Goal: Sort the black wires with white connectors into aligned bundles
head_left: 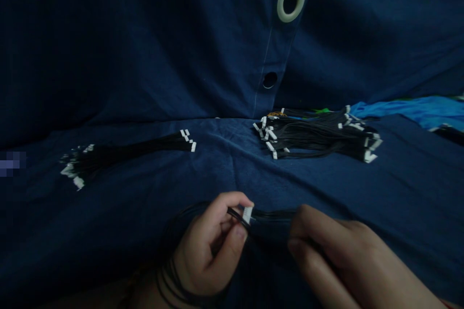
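My left hand (213, 246) is closed, with a white connector (247, 213) and a black cable (235, 216) pinched between thumb and fingers. More thin black cables loop around its wrist. To the right, my right hand (337, 251) is curled with thumb and forefinger together. A strand of dark cables (273, 214) runs from the left hand's connector to the right hand's fingers. What lies inside the right fist is hidden.
A narrow bundle of black cables (134, 153) with white ends lies at the left on the dark blue cloth (224, 169). A larger cable bundle (311, 135) lies at the right, near bright blue fabric (409, 113). Behind hangs a blue curtain (163, 48) with a pale ring (280, 2).
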Available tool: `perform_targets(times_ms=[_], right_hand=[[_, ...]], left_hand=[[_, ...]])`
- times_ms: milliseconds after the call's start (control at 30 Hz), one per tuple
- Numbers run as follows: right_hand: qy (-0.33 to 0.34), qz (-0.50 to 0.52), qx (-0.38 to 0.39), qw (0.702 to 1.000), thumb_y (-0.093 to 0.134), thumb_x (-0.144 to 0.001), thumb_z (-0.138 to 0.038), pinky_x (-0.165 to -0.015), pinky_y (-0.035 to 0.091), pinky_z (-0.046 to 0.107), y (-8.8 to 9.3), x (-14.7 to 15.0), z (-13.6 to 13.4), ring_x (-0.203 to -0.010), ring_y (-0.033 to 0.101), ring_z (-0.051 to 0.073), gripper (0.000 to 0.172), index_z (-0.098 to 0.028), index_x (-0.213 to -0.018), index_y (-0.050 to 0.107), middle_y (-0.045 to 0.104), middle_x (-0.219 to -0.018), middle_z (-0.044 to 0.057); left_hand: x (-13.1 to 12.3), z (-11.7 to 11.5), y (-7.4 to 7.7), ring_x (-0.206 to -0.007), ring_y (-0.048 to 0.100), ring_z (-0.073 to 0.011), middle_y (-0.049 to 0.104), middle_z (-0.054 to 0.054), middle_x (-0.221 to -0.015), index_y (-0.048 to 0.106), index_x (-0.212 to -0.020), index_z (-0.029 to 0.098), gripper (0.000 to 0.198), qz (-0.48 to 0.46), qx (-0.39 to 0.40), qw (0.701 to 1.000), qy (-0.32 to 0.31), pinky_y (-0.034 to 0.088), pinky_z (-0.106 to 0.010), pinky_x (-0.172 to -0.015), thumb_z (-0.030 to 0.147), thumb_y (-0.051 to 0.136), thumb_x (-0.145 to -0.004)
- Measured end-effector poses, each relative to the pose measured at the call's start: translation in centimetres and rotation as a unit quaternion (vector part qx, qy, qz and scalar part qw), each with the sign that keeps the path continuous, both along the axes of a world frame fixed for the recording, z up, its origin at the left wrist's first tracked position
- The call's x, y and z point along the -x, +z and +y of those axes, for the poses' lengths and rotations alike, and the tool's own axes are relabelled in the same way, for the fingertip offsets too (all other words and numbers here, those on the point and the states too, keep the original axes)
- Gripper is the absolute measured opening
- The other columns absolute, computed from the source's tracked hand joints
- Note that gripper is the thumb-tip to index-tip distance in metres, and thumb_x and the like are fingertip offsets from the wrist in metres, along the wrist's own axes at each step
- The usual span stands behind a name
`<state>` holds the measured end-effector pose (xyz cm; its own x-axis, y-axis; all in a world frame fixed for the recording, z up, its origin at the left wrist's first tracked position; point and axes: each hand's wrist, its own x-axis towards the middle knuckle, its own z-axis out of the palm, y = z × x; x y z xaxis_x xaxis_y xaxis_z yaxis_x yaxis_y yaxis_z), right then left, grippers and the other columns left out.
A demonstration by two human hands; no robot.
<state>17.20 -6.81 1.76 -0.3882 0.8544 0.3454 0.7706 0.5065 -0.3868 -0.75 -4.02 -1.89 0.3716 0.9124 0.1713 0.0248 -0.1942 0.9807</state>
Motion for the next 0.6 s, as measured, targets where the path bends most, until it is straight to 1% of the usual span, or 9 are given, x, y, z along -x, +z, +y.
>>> perform_targets(times_ms=[100,200,267,333,500,600], right_hand=[[0.011,-0.023,0.013,1.000,0.036,-0.080,-0.013,-0.038,0.033,0.021,0.2,0.0,-0.1,-0.043,0.052,0.011,0.014,-0.022,-0.070,0.040,0.051,-0.053,-0.004],[0.025,-0.013,-0.004,1.000,0.038,-0.078,-0.010,-0.044,0.039,0.020,0.2,0.2,0.1,-0.048,0.056,0.010,0.013,-0.020,-0.077,0.045,0.056,-0.059,-0.003],[0.034,0.007,-0.036,0.999,0.038,-0.080,-0.010,-0.045,0.039,0.020,0.0,0.4,0.3,-0.049,0.056,0.010,0.014,-0.020,-0.080,0.047,0.057,-0.061,-0.004],[0.046,0.013,-0.059,0.997,0.038,-0.083,-0.012,-0.046,0.039,0.020,-0.4,0.5,0.5,-0.050,0.056,0.009,0.013,-0.021,-0.080,0.048,0.057,-0.062,-0.004],[0.048,-0.014,-0.082,0.995,0.036,-0.087,-0.014,-0.047,0.039,0.023,-1.1,0.4,0.5,-0.051,0.056,0.010,0.017,-0.021,-0.078,0.049,0.057,-0.062,-0.004],[0.047,-0.019,-0.098,0.994,0.034,-0.088,-0.014,-0.047,0.038,0.024,-1.2,0.4,0.3,-0.050,0.055,0.011,0.019,-0.020,-0.078,0.049,0.056,-0.060,-0.004]], left_hand=[[0.2,0.0,0.2,-0.049,0.038,-0.0095,0.046,0.003,-0.062,0.048,-0.104,0.023,0.021,0.036,-0.019,0.999,-0.026,0.032,-0.020,-0.046,0.024,0.041,-0.085],[0.3,0.0,0.3,-0.050,0.040,-0.0099,0.047,0.002,-0.064,0.048,-0.104,0.023,0.021,0.047,-0.025,0.998,-0.035,0.034,-0.021,-0.047,0.023,0.039,-0.085],[0.2,0.0,0.1,-0.051,0.041,-0.0099,0.048,0.002,-0.065,0.048,-0.105,0.023,0.022,0.043,-0.036,0.998,-0.034,0.035,-0.021,-0.048,0.022,0.040,-0.085],[0.2,0.0,-0.1,-0.051,0.041,-0.0097,0.047,0.003,-0.064,0.047,-0.107,0.024,0.023,0.038,-0.049,0.997,-0.038,0.035,-0.020,-0.048,0.022,0.040,-0.085],[0.3,0.0,-0.2,-0.049,0.038,-0.0088,0.044,0.004,-0.064,0.044,-0.108,0.024,0.023,0.029,-0.044,0.997,-0.061,0.032,-0.019,-0.045,0.021,0.038,-0.086],[0.3,-0.1,-0.1,-0.049,0.037,-0.0087,0.043,0.004,-0.063,0.044,-0.107,0.025,0.023,0.036,-0.041,0.997,-0.063,0.031,-0.020,-0.045,0.020,0.038,-0.085]])
